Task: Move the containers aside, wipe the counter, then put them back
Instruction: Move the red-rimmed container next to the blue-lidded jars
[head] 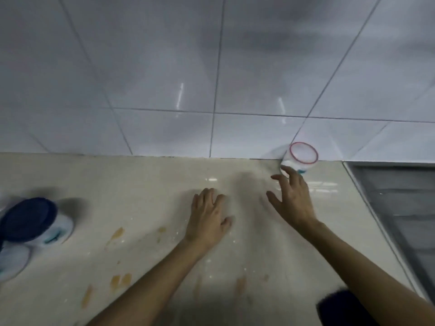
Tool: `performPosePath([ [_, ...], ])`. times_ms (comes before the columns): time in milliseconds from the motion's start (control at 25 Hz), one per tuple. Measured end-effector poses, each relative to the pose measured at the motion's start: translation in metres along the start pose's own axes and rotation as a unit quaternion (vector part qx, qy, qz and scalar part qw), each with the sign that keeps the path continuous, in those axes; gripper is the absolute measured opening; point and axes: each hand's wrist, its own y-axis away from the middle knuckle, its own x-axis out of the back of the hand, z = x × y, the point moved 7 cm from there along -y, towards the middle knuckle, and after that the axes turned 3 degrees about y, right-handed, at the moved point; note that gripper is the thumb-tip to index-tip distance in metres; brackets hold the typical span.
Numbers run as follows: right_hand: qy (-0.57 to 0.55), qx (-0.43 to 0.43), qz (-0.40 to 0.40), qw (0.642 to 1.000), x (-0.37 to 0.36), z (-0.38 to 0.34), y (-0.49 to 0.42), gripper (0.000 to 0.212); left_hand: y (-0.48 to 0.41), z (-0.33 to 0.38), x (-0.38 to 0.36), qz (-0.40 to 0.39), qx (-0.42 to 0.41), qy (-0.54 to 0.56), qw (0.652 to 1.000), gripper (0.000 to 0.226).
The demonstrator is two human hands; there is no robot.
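Observation:
A clear plastic container with a red rim [301, 156] stands on the beige counter [141, 184] against the tiled wall, at the back right. My right hand [292, 198] hovers just in front of it with fingers spread, fingertips near its base; contact cannot be told. My left hand [209, 215] rests palm down on the counter's middle, fingers apart, holding nothing. At the far left stands a container with a dark blue lid [35, 220], and a second white container [11, 260] sits partly out of frame below it.
Orange-brown smears [120, 281] and white specks mark the counter in front of me. A steel sink or drainboard [400, 208] borders the counter on the right. A dark object [339, 307] shows at the bottom right under my forearm. The tiled wall [211, 78] closes the back.

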Motion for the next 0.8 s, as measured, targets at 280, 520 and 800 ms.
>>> performPosePath([
  [280,-0.041,-0.153,-0.071,0.985,0.003,0.113,-0.072,0.093,-0.068,0.045,-0.057,-0.084,0.036,-0.07,0.993,0.096],
  [520,-0.16,-0.153,0.047,0.974,-0.009,0.117,-0.079,0.077,-0.068,0.042,-0.073,-0.11,0.038,-0.087,0.989,0.105],
  [800,-0.143,-0.151,0.058,0.976,0.001,0.113,-0.074,0.08,-0.065,0.042,-0.07,-0.099,0.025,-0.101,0.99,0.109],
])
